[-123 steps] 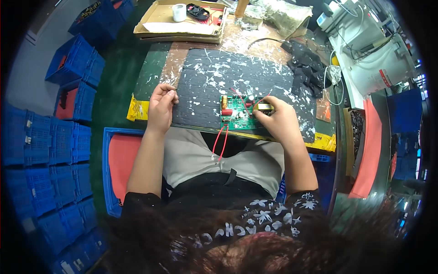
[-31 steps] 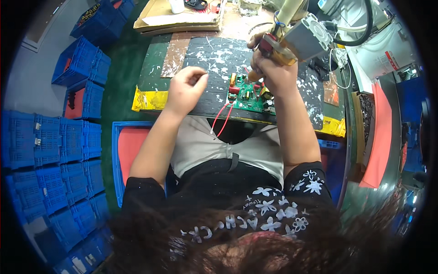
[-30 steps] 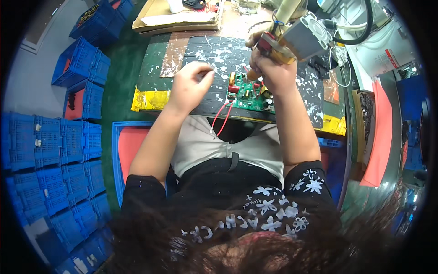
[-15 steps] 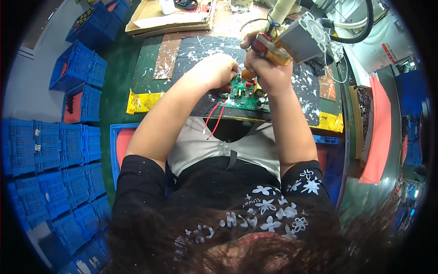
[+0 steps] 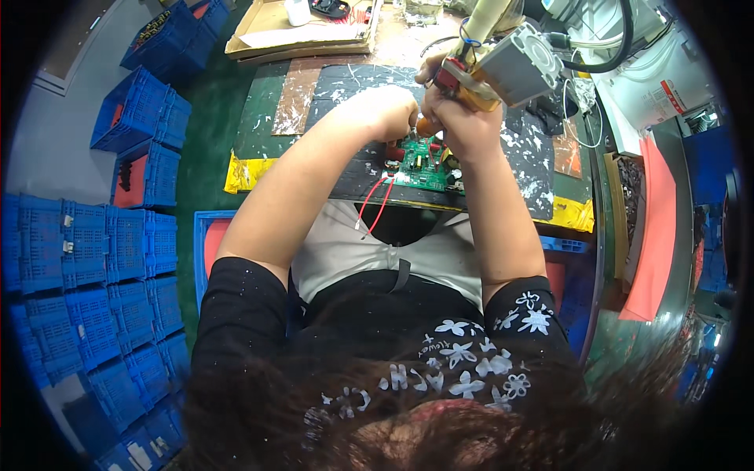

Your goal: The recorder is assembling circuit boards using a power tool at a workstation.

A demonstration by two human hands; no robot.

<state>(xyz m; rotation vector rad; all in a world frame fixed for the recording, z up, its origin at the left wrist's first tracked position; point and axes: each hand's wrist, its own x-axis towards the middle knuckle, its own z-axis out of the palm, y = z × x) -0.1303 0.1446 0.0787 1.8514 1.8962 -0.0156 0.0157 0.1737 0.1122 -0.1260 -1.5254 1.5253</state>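
A green circuit board [image 5: 424, 163] with red wires [image 5: 375, 206] hanging off its near edge lies on the dark paint-spattered mat [image 5: 522, 169]. My right hand [image 5: 463, 122] is raised above the board, gripping a hanging power tool [image 5: 503, 67] with an orange grip and a grey boxy body. My left hand [image 5: 385, 110] is closed just left of it, fingers meeting the tool's tip over the board; what it pinches is hidden.
Blue plastic crates [image 5: 149, 102] are stacked along the left. A cardboard tray [image 5: 298, 35] with a white cup stands at the back. A hose [image 5: 620, 43] and machine parts fill the back right. A red-orange panel [image 5: 656, 228] stands on the right.
My right hand left the board and took hold of the hanging tool above it. My left hand moved from the mat's left side rightward until it met the tool's tip over the board.
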